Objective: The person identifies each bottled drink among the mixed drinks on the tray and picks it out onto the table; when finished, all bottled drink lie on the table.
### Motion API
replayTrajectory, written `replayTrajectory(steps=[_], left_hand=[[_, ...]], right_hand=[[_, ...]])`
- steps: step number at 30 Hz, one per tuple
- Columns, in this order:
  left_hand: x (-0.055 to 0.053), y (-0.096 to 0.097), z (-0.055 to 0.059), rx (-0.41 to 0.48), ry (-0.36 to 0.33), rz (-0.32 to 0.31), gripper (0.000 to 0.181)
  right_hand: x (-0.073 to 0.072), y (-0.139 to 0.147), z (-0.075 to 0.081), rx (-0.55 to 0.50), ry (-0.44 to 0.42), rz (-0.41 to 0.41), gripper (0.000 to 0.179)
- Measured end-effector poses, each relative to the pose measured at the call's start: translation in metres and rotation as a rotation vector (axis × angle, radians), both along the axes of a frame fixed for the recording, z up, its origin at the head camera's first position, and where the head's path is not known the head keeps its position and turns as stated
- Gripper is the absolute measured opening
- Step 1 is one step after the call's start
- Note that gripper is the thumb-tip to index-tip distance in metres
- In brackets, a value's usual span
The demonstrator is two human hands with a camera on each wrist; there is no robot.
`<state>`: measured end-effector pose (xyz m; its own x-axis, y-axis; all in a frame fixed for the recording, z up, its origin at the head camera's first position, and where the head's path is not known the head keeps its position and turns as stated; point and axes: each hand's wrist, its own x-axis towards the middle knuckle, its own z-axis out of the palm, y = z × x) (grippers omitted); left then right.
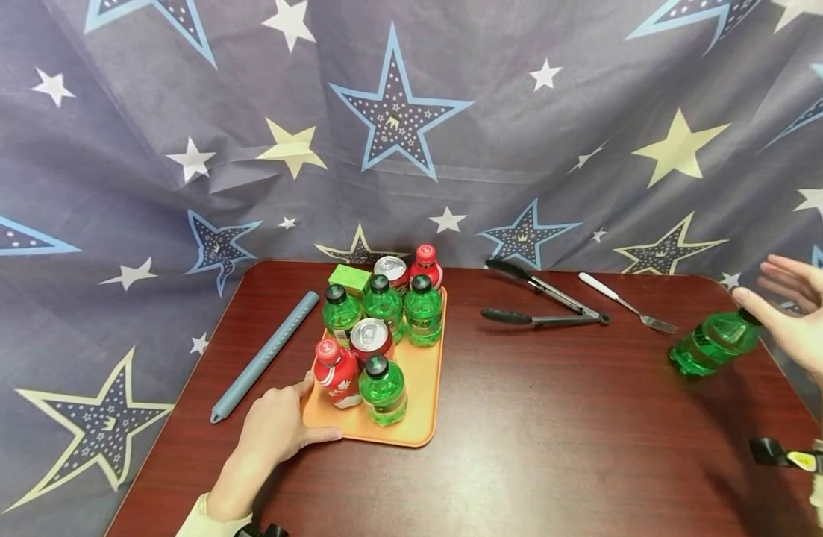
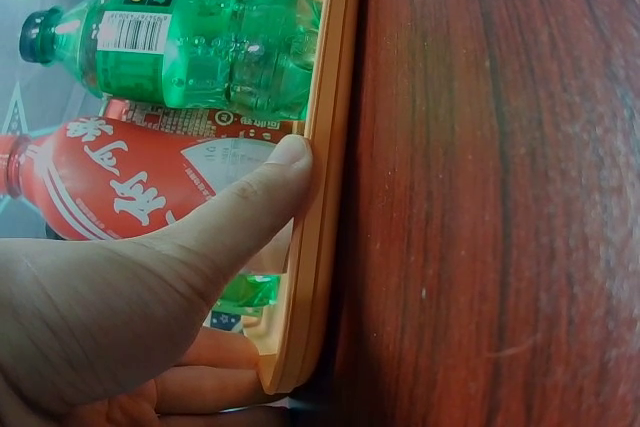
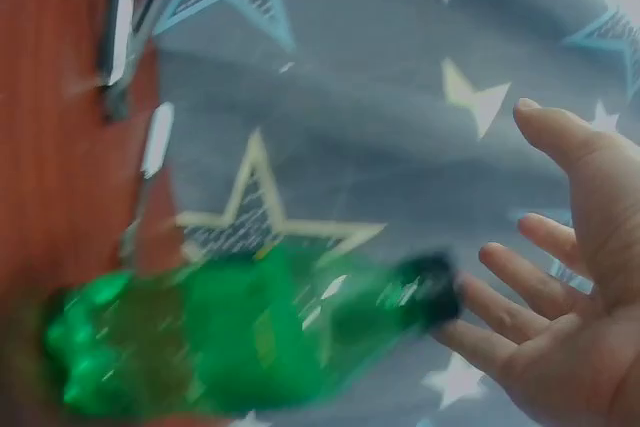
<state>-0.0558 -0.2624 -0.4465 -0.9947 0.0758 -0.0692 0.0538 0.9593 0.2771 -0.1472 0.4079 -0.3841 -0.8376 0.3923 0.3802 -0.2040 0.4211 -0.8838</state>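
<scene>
My left hand (image 1: 275, 421) grips the near left corner of an orange tray (image 1: 421, 380), thumb along its near rim and fingers at its left side. Several green soda bottles (image 1: 383, 391) with black caps stand in the tray. Beside them are a red bottle (image 1: 337, 375) with white lettering and a red can (image 1: 372, 339). In the left wrist view, the thumb overlaps the base of the red bottle (image 2: 130, 182). At the far right, my right hand (image 1: 803, 317) is spread with nothing in its grasp. Its fingers are close to the black cap of another green bottle (image 1: 716, 343), blurred in the right wrist view.
A grey-blue rod (image 1: 266, 356) lies left of the tray. Behind the bottles are a green box (image 1: 350, 279), a second can (image 1: 390, 270) and another red bottle (image 1: 426, 265). Black-tipped tongs (image 1: 552, 298) and a white-handled fork (image 1: 626, 302) lie near the starry cloth (image 1: 451, 216).
</scene>
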Motion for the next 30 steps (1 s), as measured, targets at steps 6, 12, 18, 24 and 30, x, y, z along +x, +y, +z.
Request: replayTrajectory(steps=[6, 12, 18, 24, 30], left_hand=[[-0.001, 0.001, 0.001, -0.001, -0.006, -0.01, 0.116], [-0.001, 0.001, 0.001, -0.009, -0.016, -0.007, 0.117], [-0.001, 0.0, 0.001, -0.007, -0.009, -0.003, 0.116], [0.0, 0.001, 0.001, 0.004, 0.009, 0.003, 0.115], [0.0, -0.001, 0.0, 0.009, 0.013, 0.006, 0.113]], right_hand=[[-0.015, -0.023, 0.038, 0.071, 0.012, 0.016, 0.059], [-0.029, -0.054, 0.066, 0.074, 0.019, 0.112, 0.057], [-0.051, -0.092, 0.077, 0.134, 0.084, 0.254, 0.054], [-0.067, -0.134, 0.083, 0.18, 0.083, 0.352, 0.052], [-0.083, -0.177, 0.081, 0.213, 0.101, 0.431, 0.051]])
